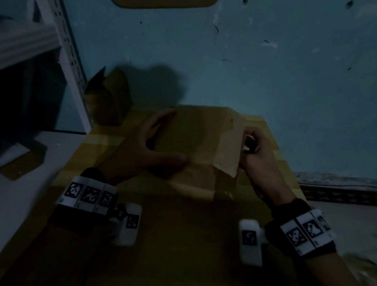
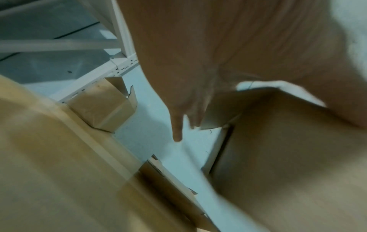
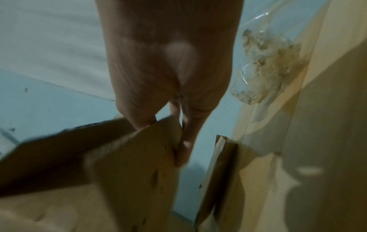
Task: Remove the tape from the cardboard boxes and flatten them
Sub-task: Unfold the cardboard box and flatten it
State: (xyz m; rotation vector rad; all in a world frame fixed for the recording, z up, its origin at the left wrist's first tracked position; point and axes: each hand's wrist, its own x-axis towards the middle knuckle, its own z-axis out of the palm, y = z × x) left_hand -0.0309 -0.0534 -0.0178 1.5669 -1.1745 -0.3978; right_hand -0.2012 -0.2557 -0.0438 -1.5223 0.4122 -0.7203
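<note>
Kneeling over a big flat brown cardboard sheet (image 1: 170, 247) under my wrists, I held a small brown cardboard box (image 1: 197, 144) between both hands. My left hand (image 1: 149, 147) gripped its left side; my right hand (image 1: 256, 156) pinched its right edge, where pale tape (image 1: 227, 157) was half peeled. Flattening remained, I judged. Beyond my left hand stood another open brown box (image 1: 109, 100), untouched.
</note>
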